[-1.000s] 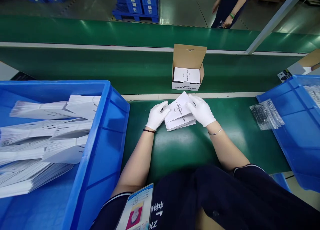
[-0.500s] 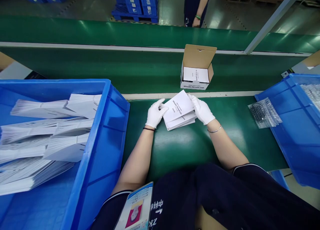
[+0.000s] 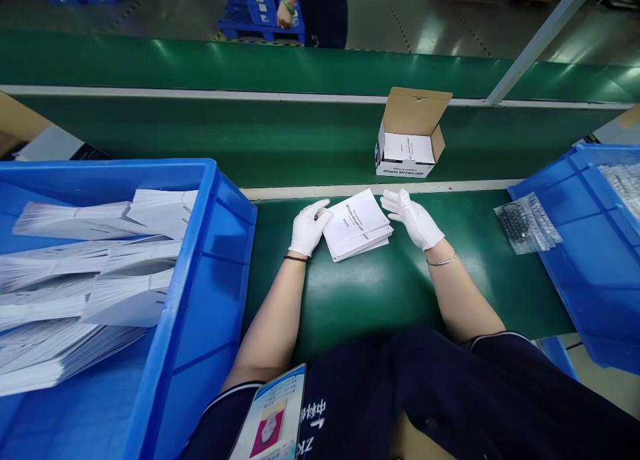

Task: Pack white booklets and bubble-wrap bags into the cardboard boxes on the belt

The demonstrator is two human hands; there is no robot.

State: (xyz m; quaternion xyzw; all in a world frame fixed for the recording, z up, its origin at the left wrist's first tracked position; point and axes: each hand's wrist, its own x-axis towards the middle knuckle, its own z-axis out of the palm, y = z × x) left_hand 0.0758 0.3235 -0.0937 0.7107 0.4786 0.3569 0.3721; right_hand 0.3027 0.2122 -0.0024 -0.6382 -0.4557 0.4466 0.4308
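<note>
A small stack of white booklets [image 3: 357,219], the top one printed "Minute Stream", lies slightly fanned on the green bench. Along its left edge, my left hand [image 3: 309,228], in a white glove, grips the stack with thumb and curled fingers; the fingertips are partly hidden. My right hand [image 3: 413,219], also gloved, is off the right side of the stack, fingers spread and nothing in them. Beyond the hands stands a carton [image 3: 404,171] marked "Minute Stream 1000", its lid raised and a white printed booklet on top inside.
On the left, a large blue bin [image 3: 213,200] holds several bundles of white booklets [image 3: 135,247]. Another blue bin [image 3: 585,280] stands at right, with clear plastic packets [image 3: 530,225] by its edge. A person [image 3: 325,13] is beyond the conveyor.
My right hand has let go of the booklets and moved right, its fingers spreading. The carton has shifted right along the conveyor. The person beyond has moved left.
</note>
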